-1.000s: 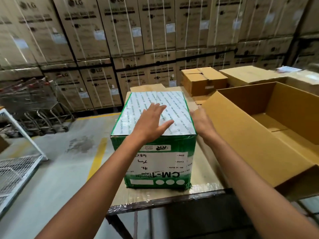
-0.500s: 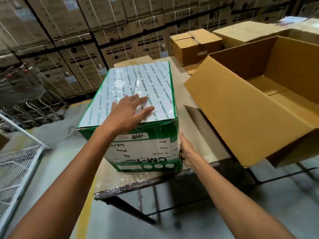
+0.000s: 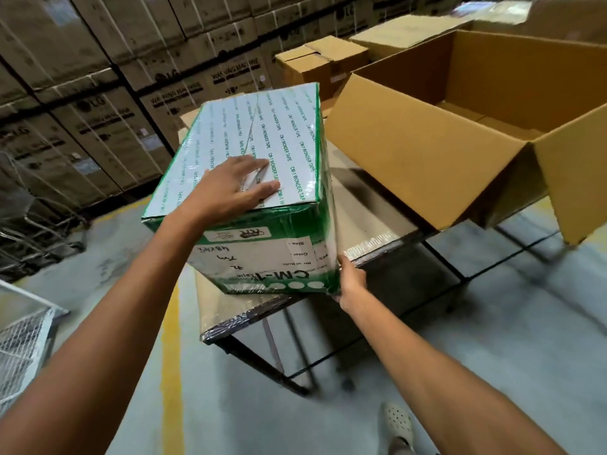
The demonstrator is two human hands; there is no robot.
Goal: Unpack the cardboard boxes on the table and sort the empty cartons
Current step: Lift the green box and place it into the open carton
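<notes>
Table [image 3: 371,221], box [image 3: 262,136]: left hand [image 3: 230,188] flat atop, right hand [image 3: 351,284] round corner

The taped box [image 3: 262,192] is green on its sides; its white top carries repeated rows of green lettering inside a green border, and its near face has a white label with black print and handwriting above a row of white dots. The open carton [image 3: 427,152] and the smaller closed carton [image 3: 315,65] are plain yellow-tan. The desk [image 3: 371,221] is pale brown under glossy clear wrap, with a dark edge. The stacked boxes [image 3: 98,93] behind are dull brown with dark lettering. The floor [image 3: 492,339] is grey with a yellow stripe [image 3: 172,356]
</notes>
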